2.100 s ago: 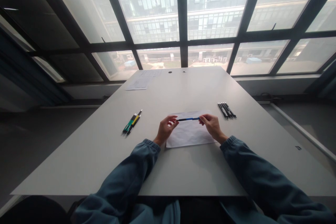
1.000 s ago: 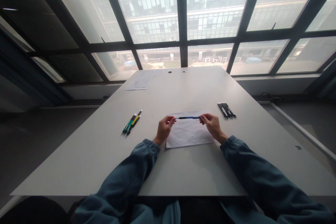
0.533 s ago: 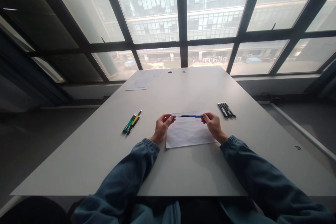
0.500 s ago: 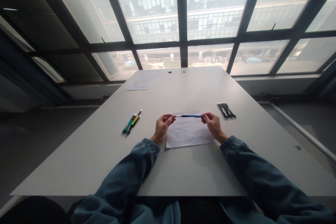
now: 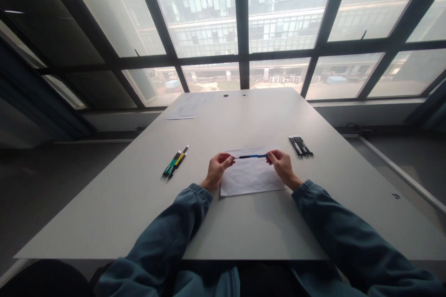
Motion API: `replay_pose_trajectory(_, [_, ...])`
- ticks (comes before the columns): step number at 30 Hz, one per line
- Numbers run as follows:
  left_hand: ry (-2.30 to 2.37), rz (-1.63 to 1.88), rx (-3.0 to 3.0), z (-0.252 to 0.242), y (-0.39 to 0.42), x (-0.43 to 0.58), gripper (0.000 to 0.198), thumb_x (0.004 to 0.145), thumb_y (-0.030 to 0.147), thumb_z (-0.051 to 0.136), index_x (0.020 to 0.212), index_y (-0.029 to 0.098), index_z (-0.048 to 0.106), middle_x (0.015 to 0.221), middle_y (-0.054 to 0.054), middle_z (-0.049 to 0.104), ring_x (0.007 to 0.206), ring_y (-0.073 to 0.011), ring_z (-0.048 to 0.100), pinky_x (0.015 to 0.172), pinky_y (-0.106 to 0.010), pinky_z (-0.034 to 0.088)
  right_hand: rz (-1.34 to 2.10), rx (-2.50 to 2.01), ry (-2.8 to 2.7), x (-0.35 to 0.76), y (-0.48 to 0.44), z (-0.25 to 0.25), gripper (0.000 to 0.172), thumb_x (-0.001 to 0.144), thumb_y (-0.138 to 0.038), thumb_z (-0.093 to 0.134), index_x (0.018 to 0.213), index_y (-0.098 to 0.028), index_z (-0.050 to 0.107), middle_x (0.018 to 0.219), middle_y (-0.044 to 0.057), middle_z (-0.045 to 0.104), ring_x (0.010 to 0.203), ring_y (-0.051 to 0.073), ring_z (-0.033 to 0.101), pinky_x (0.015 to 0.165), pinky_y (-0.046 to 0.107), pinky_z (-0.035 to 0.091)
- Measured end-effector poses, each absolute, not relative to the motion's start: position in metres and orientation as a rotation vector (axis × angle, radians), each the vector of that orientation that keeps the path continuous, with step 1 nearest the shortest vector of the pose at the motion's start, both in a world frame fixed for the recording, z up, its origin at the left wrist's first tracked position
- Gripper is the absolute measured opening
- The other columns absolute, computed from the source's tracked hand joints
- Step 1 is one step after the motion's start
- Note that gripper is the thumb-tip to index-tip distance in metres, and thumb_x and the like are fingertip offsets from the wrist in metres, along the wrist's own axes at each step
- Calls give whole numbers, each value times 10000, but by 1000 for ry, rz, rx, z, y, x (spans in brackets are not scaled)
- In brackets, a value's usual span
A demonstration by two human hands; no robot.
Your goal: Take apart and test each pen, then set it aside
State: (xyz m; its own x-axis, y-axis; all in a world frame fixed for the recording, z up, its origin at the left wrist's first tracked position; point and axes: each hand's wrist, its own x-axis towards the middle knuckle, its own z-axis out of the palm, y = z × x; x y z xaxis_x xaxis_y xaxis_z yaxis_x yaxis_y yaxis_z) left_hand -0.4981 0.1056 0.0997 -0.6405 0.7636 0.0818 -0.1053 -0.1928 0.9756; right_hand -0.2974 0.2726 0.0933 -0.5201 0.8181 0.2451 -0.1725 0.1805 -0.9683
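A blue pen (image 5: pixel 256 156) with a black grip lies level between my two hands, just above a white sheet of paper (image 5: pixel 249 178). My right hand (image 5: pixel 281 166) is closed on its blue end. At the other end, my left hand (image 5: pixel 219 167) pinches a thin dark rod (image 5: pixel 237 157) that lines up with the pen's black front. Whether this rod is a refill or the pen's own tip I cannot tell, as my left fingertips cover its far end.
Green, yellow and black pens (image 5: pixel 175 163) lie bunched to the left. Several black pens (image 5: pixel 300 146) lie side by side on the right. Printed papers (image 5: pixel 183 109) rest at the far left of the white table (image 5: pixel 139 222), which reaches to the windows.
My left hand has moved slightly to the right and down, so less of the thin rod shows. The pen has tilted a little, its left end lower. My right hand has barely moved.
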Motion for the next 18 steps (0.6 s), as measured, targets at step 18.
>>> replay_pose_trajectory(18, [1520,2119,722,94,110,-506,402,692,404,818,926,114,665,885,-108,740,806,-198,720,886,-439,564,1503,-733,-1458,-298,283,86,343,761,-499,696,758,-157,669,607,36,648,528,146,569,495,265,452])
